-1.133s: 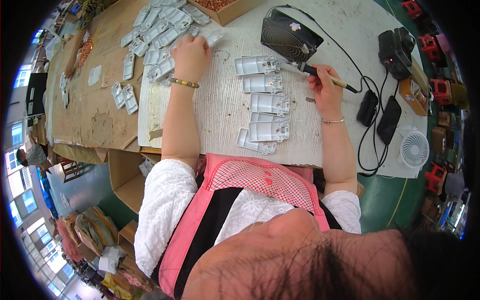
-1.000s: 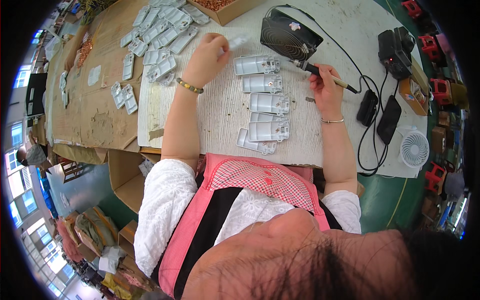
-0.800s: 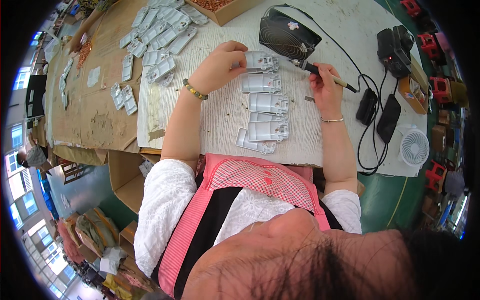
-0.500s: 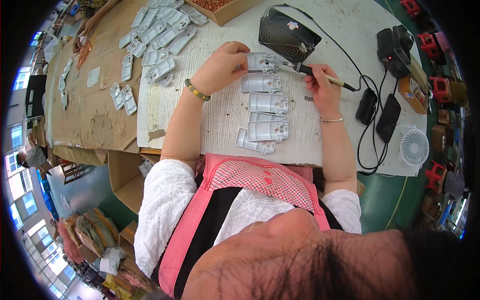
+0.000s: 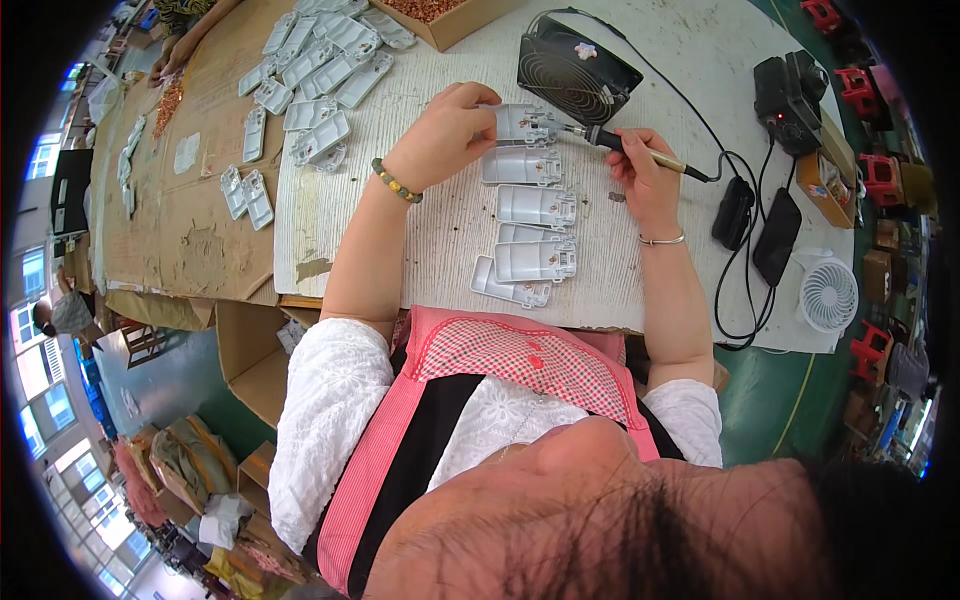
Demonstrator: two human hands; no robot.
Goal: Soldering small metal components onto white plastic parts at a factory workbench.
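Observation:
My right hand point(image 5: 648, 178) grips a soldering iron point(image 5: 610, 140) with a black and tan handle. Its tip points left and meets, or nearly meets, the right end of a white plastic housing point(image 5: 520, 124). That housing lies at the far end of a column of similar ones. My left hand point(image 5: 443, 140) has its fingers closed at the housing's left edge. Nearer to me lie more white housings point(image 5: 525, 167), point(image 5: 530, 206), with small metal parts at their right ends. The nearest pair of housings point(image 5: 535, 262) overlap others beneath them.
A black fan point(image 5: 578, 70) stands just beyond the housing. The iron's cable runs right to a black soldering station point(image 5: 790, 100). Black adapters point(image 5: 775, 235) and a small white fan point(image 5: 828, 290) sit at right. Piled housings point(image 5: 320, 60) and a box of copper-coloured parts point(image 5: 440, 20) lie far left.
The soldering iron's tip has shifted very slightly at the housing's right end. My left hand stays in place. At the far left, another person's hand has moved a little.

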